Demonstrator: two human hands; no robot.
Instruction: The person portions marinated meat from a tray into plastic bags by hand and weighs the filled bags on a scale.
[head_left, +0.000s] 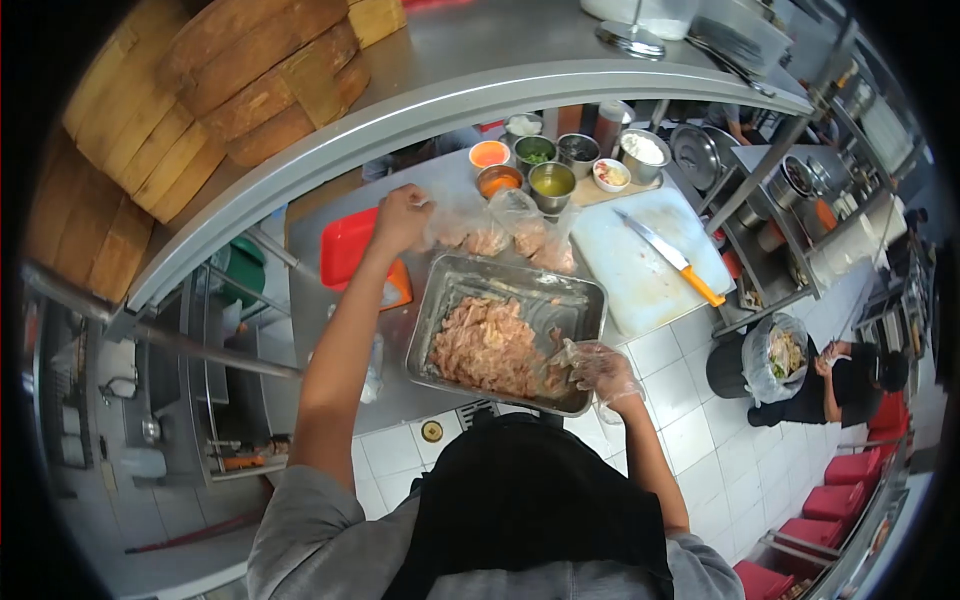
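Observation:
A metal tray (590,320) holds a mound of pale pink chopped raw meat (485,345). My right hand (605,372), in a clear plastic glove, reaches into the tray's right end beside smaller bits of meat. Its fingers are bent, and what they hold is hidden. Beyond the tray, my left hand (403,220), with no glove visible, pinches the edge of a clear plastic bag (440,230). Bagged meat portions (487,240) lie along the tray's far side. A red tray (346,248) sits just left of my left hand.
A knife with an orange handle (670,255) lies on a white cutting board (620,285). Several containers, including a metal cup of yellow liquid (552,185), stand behind. An overhead shelf (480,82) carries wooden pieces (260,70). At right, a person (850,385) stands near a bin (730,368).

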